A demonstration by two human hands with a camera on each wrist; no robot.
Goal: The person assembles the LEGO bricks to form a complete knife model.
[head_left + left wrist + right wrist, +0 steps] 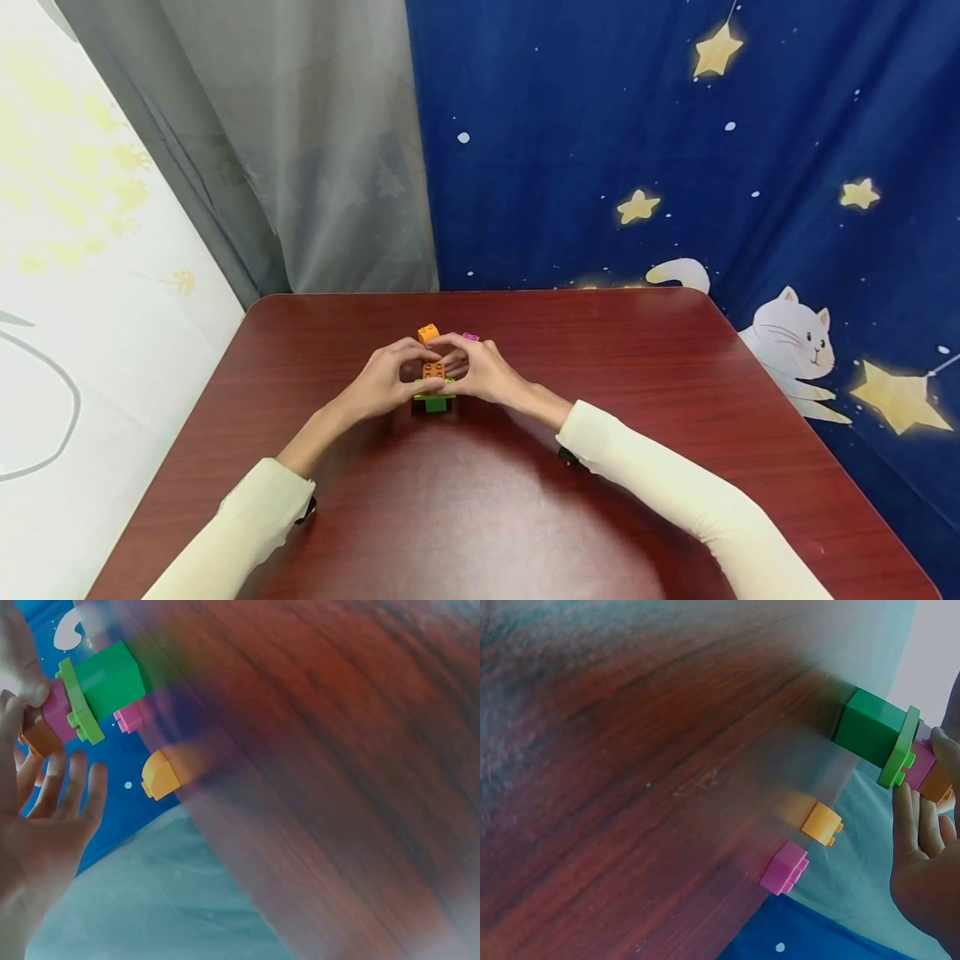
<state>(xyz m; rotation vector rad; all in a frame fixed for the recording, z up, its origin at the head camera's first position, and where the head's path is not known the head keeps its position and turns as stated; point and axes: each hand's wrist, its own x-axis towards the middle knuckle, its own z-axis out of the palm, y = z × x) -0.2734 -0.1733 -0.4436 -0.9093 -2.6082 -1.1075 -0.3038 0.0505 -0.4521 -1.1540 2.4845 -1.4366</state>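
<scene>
Green block (870, 724) forms the base of the stack (81, 701), which stands upright near the middle of the worktop (480, 500), toward its far half. Above the base, in order, sit the lime plate (900, 754), the pink block (56, 712) and the orange block (434, 369), whose top studs are bare. Assembly status, as judged from the present layout: four parts are stacked and two visible parts are not joined. Whether the orange block is fully seated cannot be confirmed. Unjoined parts: the yellow block (822, 823), with a rounded side, rests just beyond the stack on its far side; the second pink block (785, 868) rests to the far right, partly hidden behind the right grip (486, 373) in the head view. Whether either part belongs on the stack cannot be determined. Grip status: the left grip (386, 379) and the right grip are both closed partway, curved around the upper stack from opposite sides. Thumbs lie on the near side, other fingers toward the far side, several of them fairly straight and spread. Both grasp the stack at the level of the pink and orange blocks; the pressure applied cannot be read.
</scene>
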